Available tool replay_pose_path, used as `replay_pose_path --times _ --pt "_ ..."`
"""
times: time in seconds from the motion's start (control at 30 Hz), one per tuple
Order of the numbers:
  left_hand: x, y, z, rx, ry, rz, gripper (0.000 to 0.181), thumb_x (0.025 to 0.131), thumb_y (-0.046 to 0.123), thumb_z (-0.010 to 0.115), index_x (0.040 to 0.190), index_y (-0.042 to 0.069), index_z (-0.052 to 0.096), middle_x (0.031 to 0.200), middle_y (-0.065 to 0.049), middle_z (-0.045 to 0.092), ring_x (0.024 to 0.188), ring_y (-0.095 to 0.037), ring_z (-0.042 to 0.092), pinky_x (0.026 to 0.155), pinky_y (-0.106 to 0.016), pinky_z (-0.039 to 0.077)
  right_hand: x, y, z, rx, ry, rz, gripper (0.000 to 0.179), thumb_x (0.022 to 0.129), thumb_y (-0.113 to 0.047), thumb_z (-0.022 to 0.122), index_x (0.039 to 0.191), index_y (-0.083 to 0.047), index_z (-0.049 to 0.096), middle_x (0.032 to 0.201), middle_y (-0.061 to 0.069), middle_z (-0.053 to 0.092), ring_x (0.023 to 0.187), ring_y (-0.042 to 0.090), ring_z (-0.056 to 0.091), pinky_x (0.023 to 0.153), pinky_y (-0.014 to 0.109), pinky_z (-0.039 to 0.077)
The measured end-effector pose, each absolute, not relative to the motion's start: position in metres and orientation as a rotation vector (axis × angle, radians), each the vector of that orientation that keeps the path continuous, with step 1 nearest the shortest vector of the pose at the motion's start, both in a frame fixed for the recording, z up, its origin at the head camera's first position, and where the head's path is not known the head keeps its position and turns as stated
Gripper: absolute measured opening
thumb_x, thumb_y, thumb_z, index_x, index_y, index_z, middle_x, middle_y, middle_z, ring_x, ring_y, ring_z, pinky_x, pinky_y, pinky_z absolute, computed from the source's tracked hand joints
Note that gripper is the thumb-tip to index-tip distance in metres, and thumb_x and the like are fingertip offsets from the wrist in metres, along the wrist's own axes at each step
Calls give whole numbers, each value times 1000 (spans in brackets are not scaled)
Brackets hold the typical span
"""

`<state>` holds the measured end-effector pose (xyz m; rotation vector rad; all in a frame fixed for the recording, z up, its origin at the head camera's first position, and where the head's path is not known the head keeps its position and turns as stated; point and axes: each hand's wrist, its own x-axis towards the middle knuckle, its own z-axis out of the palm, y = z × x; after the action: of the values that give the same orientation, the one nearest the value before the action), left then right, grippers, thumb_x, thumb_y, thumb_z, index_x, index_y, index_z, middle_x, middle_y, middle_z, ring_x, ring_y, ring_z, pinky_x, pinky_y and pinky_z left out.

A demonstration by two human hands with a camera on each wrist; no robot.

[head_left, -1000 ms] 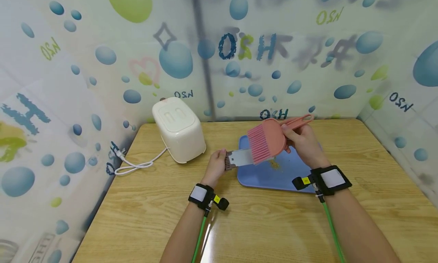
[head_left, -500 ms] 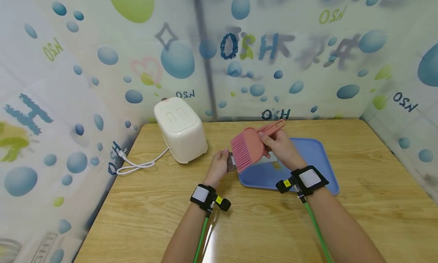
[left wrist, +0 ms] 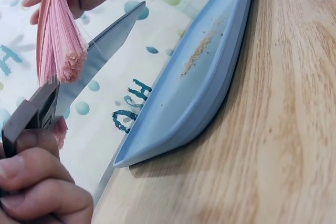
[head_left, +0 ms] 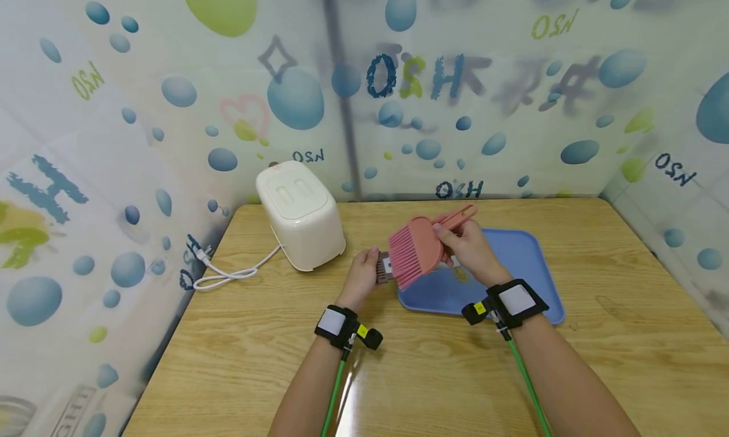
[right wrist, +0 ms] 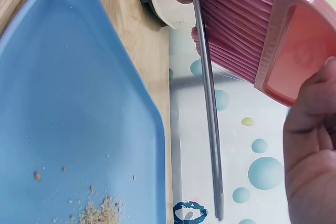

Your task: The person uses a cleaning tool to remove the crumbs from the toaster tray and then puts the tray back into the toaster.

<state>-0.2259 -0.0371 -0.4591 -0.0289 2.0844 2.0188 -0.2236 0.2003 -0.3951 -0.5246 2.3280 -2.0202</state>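
My left hand (head_left: 359, 279) grips the brown-grey end of a toaster crumb tray (left wrist: 102, 51), a thin flat metal sheet raised over the left part of the blue tray (head_left: 526, 263). A pink brush (head_left: 418, 250) is in my right hand (head_left: 471, 250), held by its handle with the bristles toward the left. Those bristles lie across the crumb tray's surface close to its handled end, and the brush covers much of the sheet in the head view. Light brown crumbs (right wrist: 100, 212) sit in a small pile on the blue tray, with a few scattered bits around.
A cream toaster (head_left: 302, 219) stands at the back left of the wooden table (head_left: 256, 361). Its white cord (head_left: 228, 276) and plug lie to its left. Patterned sheeting (head_left: 410, 146) encloses the table at the back and sides.
My right hand has carried the brush leftward along the crumb tray toward the handled end, then shifted it slightly back right. The left hand stays nearly still, still gripping the crumb tray.
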Motion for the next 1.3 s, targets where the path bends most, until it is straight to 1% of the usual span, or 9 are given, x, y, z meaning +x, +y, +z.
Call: replay_pose_path --times 0.23,0.4,0.6,0.77,0.97,1.13,1.3 --pt "-227 -38 -461 -37 2115 2007 51 113 36 31 133 -5 53 100 -9 58 82 -14 57 68 -26 50 -223 204 -393 -476 2370 -2003 39 109 -25 50 127 9 58 70 7 64 50 14 51 46 33 43" --pt "-227 -39 -462 -55 2116 2001 49 113 35 31 131 -3 55 98 -7 56 81 -14 56 67 -25 48 -221 207 -394 -463 2386 -2006 38 109 -24 50 128 8 57 70 6 63 49 14 49 45 35 42" --pt "-227 -40 -461 -82 2125 1980 48 113 37 32 131 -1 56 99 -7 56 83 -14 55 67 -25 46 -221 212 -395 -431 2420 -1999 39 109 -25 52 127 9 58 67 3 62 50 14 50 46 32 44" --pt "-227 -39 -460 -91 2128 1977 48 113 38 32 130 0 57 95 -5 55 79 -14 54 64 -24 44 -220 217 -395 -414 2445 -1992 39 108 -24 52 124 10 59 66 3 62 50 15 52 46 33 45" --pt "-226 -39 -458 -84 2143 1978 47 113 36 32 129 0 57 92 -4 54 76 -14 53 62 -24 43 -219 221 -393 -433 2455 -2015 38 108 -23 53 122 12 59 64 2 61 49 14 50 45 32 43" --pt "-226 -39 -458 -83 2131 1996 46 114 33 31 131 -1 56 93 -5 55 77 -13 53 63 -25 43 -218 224 -391 -426 2476 -2020 38 108 -24 53 117 12 60 63 3 59 48 14 48 45 31 41" --pt "-226 -40 -458 -89 2116 2002 46 113 34 32 133 -1 55 97 -6 56 80 -14 54 66 -25 44 -217 228 -390 -393 2504 -2019 38 108 -25 54 119 11 59 64 2 58 49 13 49 44 28 42"
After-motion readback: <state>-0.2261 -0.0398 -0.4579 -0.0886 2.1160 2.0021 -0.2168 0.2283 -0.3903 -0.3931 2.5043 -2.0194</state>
